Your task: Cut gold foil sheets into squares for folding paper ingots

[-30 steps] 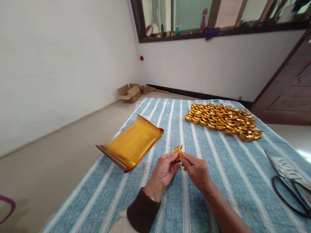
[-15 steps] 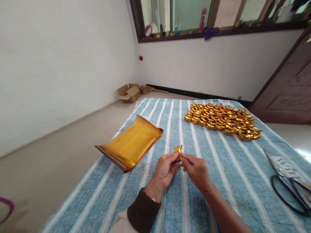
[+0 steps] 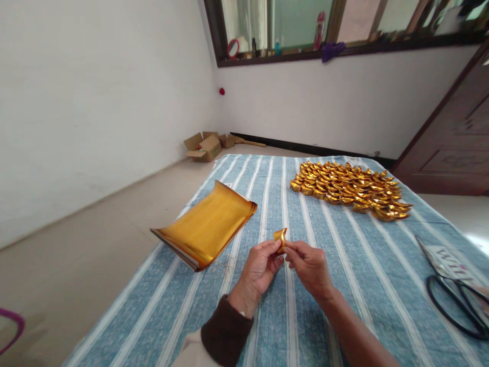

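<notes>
Between my two hands is a small piece of folded gold foil paper (image 3: 280,235), its pointed top sticking up above the fingers. My left hand (image 3: 260,267) pinches it from the left. From the right, my right hand (image 3: 310,267) grips its lower right edge with thumb and forefinger; the fingers hide most of the lower part. Left of the hands lies a stack of gold foil paper sheets (image 3: 208,224) with curled edges. Many folded gold paper ingots (image 3: 347,188) stand in close rows at the far right of the cloth.
A blue and white striped cloth (image 3: 267,188) covers the table. Black-handled scissors (image 3: 451,300) lie at the right edge, beside a printed sheet (image 3: 451,262). Cardboard boxes (image 3: 208,148) sit on the floor past the far left corner. A dark wooden door (image 3: 451,132) stands at the right.
Almost nothing differs. Both hands keep their hold on the folded foil paper, in nearly the same place.
</notes>
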Motion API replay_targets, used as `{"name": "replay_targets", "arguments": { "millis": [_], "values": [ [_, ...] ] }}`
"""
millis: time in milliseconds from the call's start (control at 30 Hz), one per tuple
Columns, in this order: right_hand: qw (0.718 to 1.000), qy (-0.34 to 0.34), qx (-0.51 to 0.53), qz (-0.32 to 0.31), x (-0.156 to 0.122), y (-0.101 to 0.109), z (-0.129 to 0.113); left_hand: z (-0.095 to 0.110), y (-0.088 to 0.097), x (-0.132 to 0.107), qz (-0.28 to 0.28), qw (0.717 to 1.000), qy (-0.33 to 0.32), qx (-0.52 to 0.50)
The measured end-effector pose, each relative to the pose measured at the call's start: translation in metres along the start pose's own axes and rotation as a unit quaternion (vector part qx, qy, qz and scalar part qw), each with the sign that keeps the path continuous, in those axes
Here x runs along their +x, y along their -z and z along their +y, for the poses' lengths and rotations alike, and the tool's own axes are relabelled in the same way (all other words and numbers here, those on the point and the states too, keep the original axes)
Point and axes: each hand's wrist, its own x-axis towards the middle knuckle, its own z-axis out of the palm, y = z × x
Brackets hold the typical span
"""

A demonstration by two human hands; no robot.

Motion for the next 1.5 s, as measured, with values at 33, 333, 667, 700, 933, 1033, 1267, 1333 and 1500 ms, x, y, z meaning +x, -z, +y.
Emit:
{"name": "replay_targets", "arguments": {
  "millis": [33, 333, 667, 700, 933, 1033, 1267, 1333, 1500],
  "values": [
    [1.000, 0.002, -0.002, 0.003, 0.000, 0.000, 0.000, 0.000, 0.000, 0.000, 0.002, 1.000, 0.000, 0.000],
    [1.000, 0.003, -0.003, 0.000, 0.001, 0.001, -0.001, -0.001, 0.000, 0.001, 0.019, 1.000, 0.001, -0.004],
    [0.998, -0.047, 0.047, -0.003, 0.001, 0.005, 0.001, 0.002, -0.002, -0.003, 0.013, 1.000, 0.014, -0.004],
    [0.998, -0.050, 0.050, -0.004, 0.001, 0.006, 0.001, 0.002, -0.003, -0.004, 0.016, 1.000, 0.020, -0.006],
    [0.996, -0.049, 0.075, -0.026, 0.004, 0.013, 0.002, 0.010, -0.006, -0.003, 0.089, 0.995, 0.040, -0.027],
    [0.995, -0.039, 0.079, -0.047, 0.004, 0.015, 0.003, 0.011, -0.006, -0.005, 0.089, 0.995, 0.036, -0.016],
    [0.995, -0.039, 0.079, -0.041, 0.003, 0.013, 0.007, 0.008, -0.005, -0.005, 0.087, 0.996, 0.010, -0.006],
    [0.995, -0.039, 0.074, -0.049, 0.002, 0.011, 0.007, 0.007, -0.005, -0.004, 0.082, 0.997, 0.004, -0.003],
    [0.995, -0.032, 0.075, -0.061, 0.001, 0.008, 0.005, 0.006, -0.004, -0.004, 0.070, 0.998, -0.005, -0.001]
  ]
}}
